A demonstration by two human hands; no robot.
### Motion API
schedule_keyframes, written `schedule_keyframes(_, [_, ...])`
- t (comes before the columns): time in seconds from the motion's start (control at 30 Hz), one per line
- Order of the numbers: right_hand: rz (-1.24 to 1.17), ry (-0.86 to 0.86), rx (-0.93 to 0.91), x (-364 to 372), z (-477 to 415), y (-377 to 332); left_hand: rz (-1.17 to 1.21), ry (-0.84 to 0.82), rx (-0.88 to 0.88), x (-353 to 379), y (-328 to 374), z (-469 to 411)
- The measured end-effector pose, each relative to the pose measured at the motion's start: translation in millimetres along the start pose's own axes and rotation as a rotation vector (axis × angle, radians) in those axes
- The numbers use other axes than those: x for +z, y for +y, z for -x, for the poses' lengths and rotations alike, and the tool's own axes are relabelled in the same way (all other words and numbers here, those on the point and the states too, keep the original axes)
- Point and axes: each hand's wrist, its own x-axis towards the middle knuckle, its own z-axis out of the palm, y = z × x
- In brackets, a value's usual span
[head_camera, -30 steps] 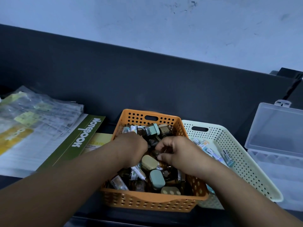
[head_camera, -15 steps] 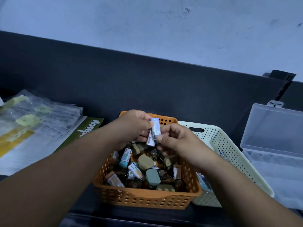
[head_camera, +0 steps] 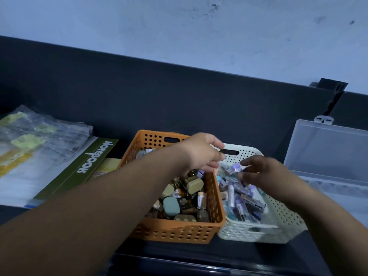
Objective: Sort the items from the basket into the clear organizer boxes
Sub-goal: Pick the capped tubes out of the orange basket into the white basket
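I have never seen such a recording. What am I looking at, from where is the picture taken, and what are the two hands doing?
No machine here: a person works with two bare hands. The camera sits on the person's head and looks forward and down, so both arms enter from below. On the dark surface stand an orange basket of small items and, right beside it, a white basket of pale packets. Further right is a clear organizer box, lid open. On the left lie a green notebook and papers in plastic sleeves. The right hand pinches a small pale packet above the white basket; blur hides what it is. The left hand hovers where the baskets meet, fingers loosely curled, nothing visible in it.
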Motion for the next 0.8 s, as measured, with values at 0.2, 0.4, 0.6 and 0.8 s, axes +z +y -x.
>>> schedule_keyframes(0.2, [0.219, 0.082, -0.201, 23, 3, -16, -0.377, 0.167, 0.007, -60, -18, 24])
schedule_keyframes(0.4, [0.238, -0.180, -0.482, 76, 16, -84, -0.698, 0.286, -0.044, -104, -49, 45])
schedule_keyframes(0.6, [0.558, -0.360, -0.626, 121, -1, -106, -0.990, 0.097, 0.007, -108, -67, 50])
schedule_keyframes(0.8, [0.741, -0.454, -0.527, 132, -5, -104, -1.287, -0.088, 0.018, -111, -73, 47])
